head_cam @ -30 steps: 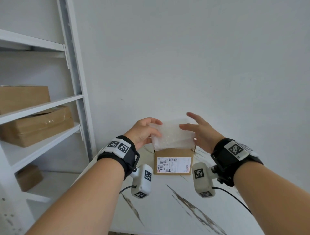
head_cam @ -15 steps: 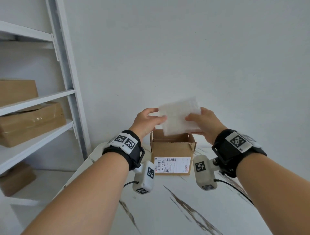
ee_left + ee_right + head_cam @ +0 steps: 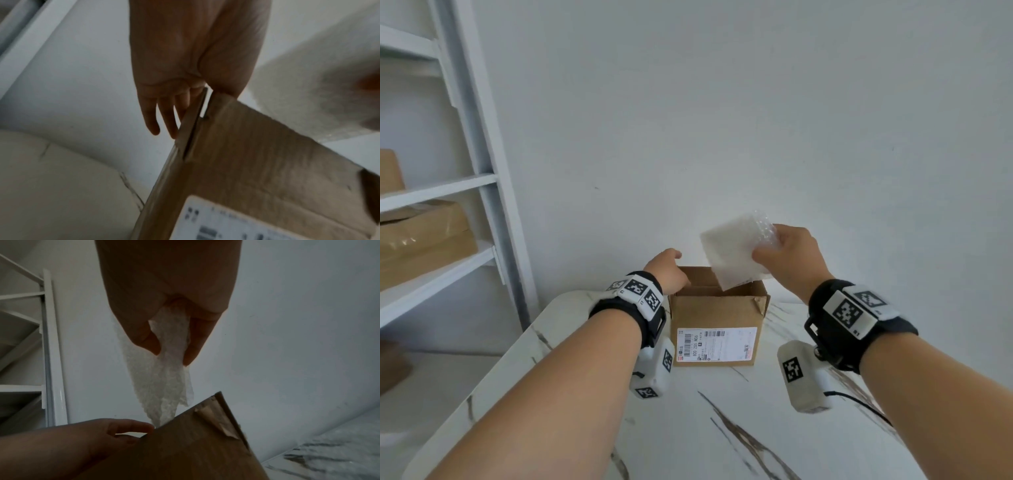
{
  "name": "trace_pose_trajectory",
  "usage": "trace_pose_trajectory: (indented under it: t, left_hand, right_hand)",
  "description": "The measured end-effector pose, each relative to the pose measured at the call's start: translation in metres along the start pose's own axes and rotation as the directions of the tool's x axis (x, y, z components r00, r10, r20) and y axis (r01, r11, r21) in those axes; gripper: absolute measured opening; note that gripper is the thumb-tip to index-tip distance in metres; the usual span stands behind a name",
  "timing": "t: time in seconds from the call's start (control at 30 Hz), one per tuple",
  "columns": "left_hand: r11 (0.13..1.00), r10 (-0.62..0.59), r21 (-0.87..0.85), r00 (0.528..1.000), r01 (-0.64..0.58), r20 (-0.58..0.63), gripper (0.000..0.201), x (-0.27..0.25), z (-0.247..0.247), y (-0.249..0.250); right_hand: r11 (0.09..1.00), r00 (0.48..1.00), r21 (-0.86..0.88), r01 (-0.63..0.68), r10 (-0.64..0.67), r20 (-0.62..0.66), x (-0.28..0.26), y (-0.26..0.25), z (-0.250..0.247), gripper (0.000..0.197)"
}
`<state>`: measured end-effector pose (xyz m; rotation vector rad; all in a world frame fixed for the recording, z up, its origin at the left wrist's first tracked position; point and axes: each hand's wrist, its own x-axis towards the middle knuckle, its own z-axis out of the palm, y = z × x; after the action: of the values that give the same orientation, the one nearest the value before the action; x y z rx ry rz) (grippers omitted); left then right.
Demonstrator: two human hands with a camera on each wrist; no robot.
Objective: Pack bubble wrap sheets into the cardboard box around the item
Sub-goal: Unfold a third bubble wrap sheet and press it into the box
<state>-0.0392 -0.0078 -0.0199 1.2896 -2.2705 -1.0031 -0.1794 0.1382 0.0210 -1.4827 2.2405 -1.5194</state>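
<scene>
Just below the right hand [image 3: 789,260], an open brown cardboard box [image 3: 717,315] stands on a white marble-patterned tabletop [image 3: 688,428] with dark veins. A white printed shipping label [image 3: 717,343] covers the box face nearest the person.

Right hand: raised above the box's right half, thumb and fingers pinching a translucent white bubble wrap sheet [image 3: 734,255] at its right edge. In the right wrist view the thumb [image 3: 144,335] sits on one side of the sheet [image 3: 160,376] and the fingers on the other. The sheet hangs tilted, lower corner dipping just past the box rim into the opening. The rest of it is above the box. How deep the corner reaches: cannot tell.

Left hand [image 3: 666,270]: at the box's upper left corner. In the left wrist view the hand [image 3: 191,65] straddles the left wall's top edge [image 3: 193,120], fingers [image 3: 153,116] fairly straight down the outside, thumb on the far side of the edge and hidden. It holds that edge; how firmly cannot be told.

The right front flap of the box [image 3: 218,420] shows a torn, peeling paper layer. Box contents are not visible from any view.

Well to the left of the left hand: white metal shelving [image 3: 465,181] against a white wall, carrying brown cardboard parcels [image 3: 424,236].

Both wrists wear black bands with white marker tags [image 3: 640,294].
</scene>
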Motion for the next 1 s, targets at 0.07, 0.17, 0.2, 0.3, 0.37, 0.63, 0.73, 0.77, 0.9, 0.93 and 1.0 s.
trace_pose_trajectory:
  t: [0.07, 0.17, 0.2, 0.3, 0.37, 0.63, 0.73, 0.77, 0.9, 0.93, 1.0]
  left_hand:
    - [1.0, 0.026, -0.013, 0.995, -0.028, -0.097, 0.05, -0.001, 0.008, -0.005]
    - [0.991, 0.097, -0.07, 0.964, -0.118, -0.246, 0.034, -0.008, 0.015, -0.012]
    - [0.988, 0.12, -0.064, 0.96, -0.14, -0.253, 0.033, -0.01, 0.015, -0.013]
    - [0.987, 0.161, 0.01, 0.973, -0.162, -0.165, 0.039, -0.021, 0.016, -0.011]
    - [0.982, 0.184, 0.075, 0.975, -0.176, -0.126, 0.051, -0.028, 0.016, -0.011]
    - [0.963, 0.27, 0.105, 0.898, -0.249, -0.346, 0.045, -0.056, 0.023, -0.021]
    - [0.959, 0.28, 0.082, 0.867, -0.27, -0.412, 0.04, -0.063, 0.025, -0.019]
    - [0.957, 0.288, 0.083, 0.858, -0.28, -0.425, 0.039, -0.065, 0.026, -0.018]
    - [0.942, 0.324, 0.075, 0.826, -0.327, -0.461, 0.041, -0.072, 0.03, -0.019]
    - [0.938, 0.331, 0.066, 0.822, -0.341, -0.463, 0.042, -0.072, 0.03, -0.021]
    - [0.932, 0.342, 0.053, 0.82, -0.359, -0.458, 0.043, -0.072, 0.031, -0.023]
  right_hand:
    - [1.0, 1.0, -0.014, 0.01, -0.009, 0.012, -0.002, 0.001, 0.0, 0.026]
    - [0.995, 0.999, -0.09, 0.035, -0.032, 0.027, -0.007, 0.006, 0.003, 0.038]
    - [0.99, 0.999, -0.133, 0.047, -0.043, 0.027, -0.009, 0.008, 0.004, 0.039]
    - [0.955, 0.997, -0.288, 0.078, -0.068, 0.043, -0.017, 0.011, 0.007, 0.038]
    - [0.922, 0.994, -0.374, 0.103, -0.089, 0.055, -0.024, 0.012, 0.008, 0.034]
    - [0.866, 0.976, -0.451, 0.215, -0.182, 0.115, -0.05, 0.004, 0.002, 0.025]
    - [0.868, 0.974, -0.442, 0.224, -0.217, 0.068, -0.054, 0.0, -0.003, 0.026]
    - [0.857, 0.965, -0.451, 0.25, -0.257, 0.047, -0.055, -0.003, -0.004, 0.021]
    - [0.684, 0.857, -0.539, 0.492, -0.489, 0.161, -0.061, -0.012, -0.001, 0.019]
    - [0.623, 0.831, -0.563, 0.544, -0.493, 0.257, -0.062, -0.01, 0.004, 0.019]
    - [0.51, 0.785, -0.602, 0.615, -0.467, 0.406, -0.063, 0.0, 0.014, 0.019]
